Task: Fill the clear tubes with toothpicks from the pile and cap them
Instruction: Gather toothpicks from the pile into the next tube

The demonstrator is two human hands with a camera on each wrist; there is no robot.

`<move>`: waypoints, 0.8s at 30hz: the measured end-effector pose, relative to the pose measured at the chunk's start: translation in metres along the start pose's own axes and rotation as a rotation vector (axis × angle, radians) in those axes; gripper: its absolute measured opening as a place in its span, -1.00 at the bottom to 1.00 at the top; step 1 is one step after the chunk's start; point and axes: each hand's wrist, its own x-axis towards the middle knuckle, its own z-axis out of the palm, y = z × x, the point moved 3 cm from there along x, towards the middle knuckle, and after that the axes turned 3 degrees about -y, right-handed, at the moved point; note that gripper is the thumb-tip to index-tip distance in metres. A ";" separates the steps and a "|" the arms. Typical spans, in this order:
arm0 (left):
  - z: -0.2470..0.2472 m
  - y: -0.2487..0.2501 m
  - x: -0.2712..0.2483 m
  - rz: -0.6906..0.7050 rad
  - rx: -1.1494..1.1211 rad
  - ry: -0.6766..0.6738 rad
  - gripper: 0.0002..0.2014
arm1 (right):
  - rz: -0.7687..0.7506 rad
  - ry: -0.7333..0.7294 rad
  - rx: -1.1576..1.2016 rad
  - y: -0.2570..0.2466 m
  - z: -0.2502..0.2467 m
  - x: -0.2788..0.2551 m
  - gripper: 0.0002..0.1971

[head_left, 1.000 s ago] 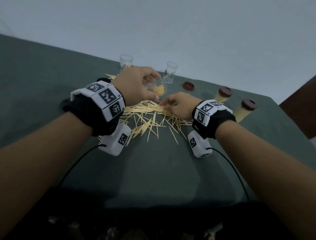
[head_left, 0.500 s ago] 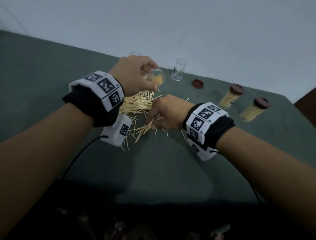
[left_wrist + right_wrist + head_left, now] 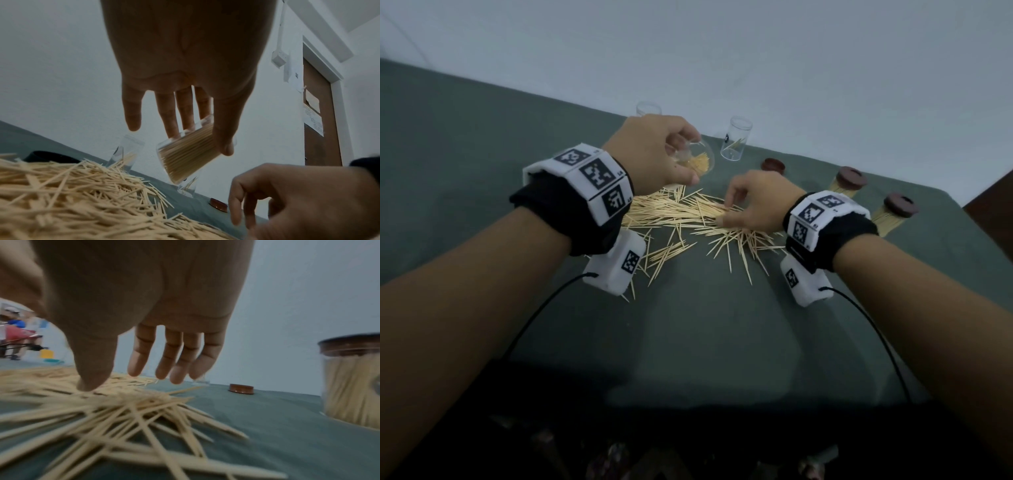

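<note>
Holding a clear tube point(image 3: 697, 161) tilted above the pile of toothpicks point(image 3: 681, 216), the left hand point(image 3: 650, 150) has its thumb and fingers point(image 3: 170, 116) curled round it, and the tube is already packed pretty full, its open mouth facing the right hand. The right hand point(image 3: 753, 202) is down on the pile with fingers point(image 3: 141, 353) loosely spread and slightly bent, thumb tip touching the sticks, not really pinching anything that I can see. The pile is spread over the green desk point(image 3: 705, 342) between both wrists. Further back, two more open tubes stand upright, one point(image 3: 736, 144) with only a few toothpicks in it and one point(image 3: 649, 109) half hidden behind the left hand. A loose brown cap point(image 3: 773, 165) lies just beside them. Off to the right are two filled, capped tubes point(image 3: 851, 183), near each other.
</note>
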 end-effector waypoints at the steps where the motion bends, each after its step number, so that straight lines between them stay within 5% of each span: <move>1: 0.000 0.000 0.000 0.001 0.003 -0.003 -0.40 | 0.029 -0.006 -0.005 0.004 -0.002 0.002 -0.56; 5: 0.002 -0.001 0.000 -0.008 0.020 -0.015 -0.38 | 0.158 -0.126 -0.074 0.020 0.000 0.011 -0.34; 12: 0.006 0.000 0.001 -0.004 0.027 -0.023 -0.40 | -0.010 -0.050 0.032 0.006 0.008 0.007 -0.71; 14: 0.007 0.001 0.001 -0.006 0.021 -0.025 -0.41 | -0.054 -0.064 0.058 0.004 0.009 -0.001 -0.60; 19: 0.008 0.004 0.001 -0.014 0.031 -0.040 -0.41 | -0.030 -0.229 -0.066 0.006 0.017 -0.021 0.07; 24: 0.013 0.006 0.000 -0.013 0.065 -0.069 -0.40 | -0.078 -0.179 0.061 0.008 0.011 -0.031 -0.14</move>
